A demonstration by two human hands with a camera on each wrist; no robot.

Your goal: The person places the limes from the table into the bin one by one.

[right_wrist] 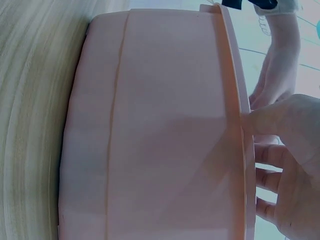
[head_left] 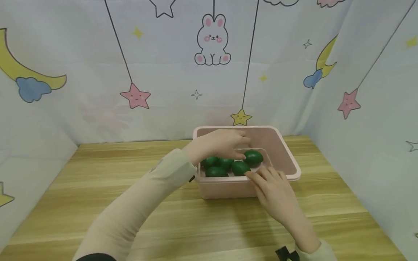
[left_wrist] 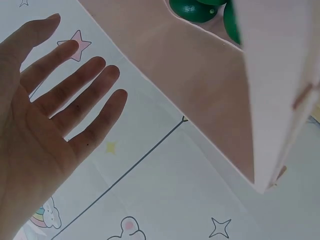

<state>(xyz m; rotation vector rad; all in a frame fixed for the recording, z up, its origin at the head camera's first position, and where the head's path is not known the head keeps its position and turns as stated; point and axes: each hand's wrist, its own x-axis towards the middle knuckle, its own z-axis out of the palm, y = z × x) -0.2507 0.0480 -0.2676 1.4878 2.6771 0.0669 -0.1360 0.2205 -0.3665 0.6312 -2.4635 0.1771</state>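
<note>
A pink rectangular plastic bin (head_left: pixel 228 188) holds several glossy dark green fruits (head_left: pixel 253 158), rounded like limes; one shows a pale stem spot in the left wrist view. My left hand (head_left: pixel 220 143) reaches over the bin from the left, above the fruits. Its fingers spread, fairly straight, and the palm is bare in the left wrist view. At the near rim, my right hand (head_left: pixel 277 194) holds the bin's edge. In the right wrist view its thumb lies at the rim (right_wrist: pixel 248 185), with the other fingers over on the inner side, their tips hidden.
The bin stands on a wood-grain table (head_left: pixel 163 224), toward its back edge. Behind and beside it hangs a white cloth (head_left: pixel 169 72) printed with stars, moons and a bunny. Long pale sleeves (head_left: pixel 130 210) cover the forearms, with dark wrist straps.
</note>
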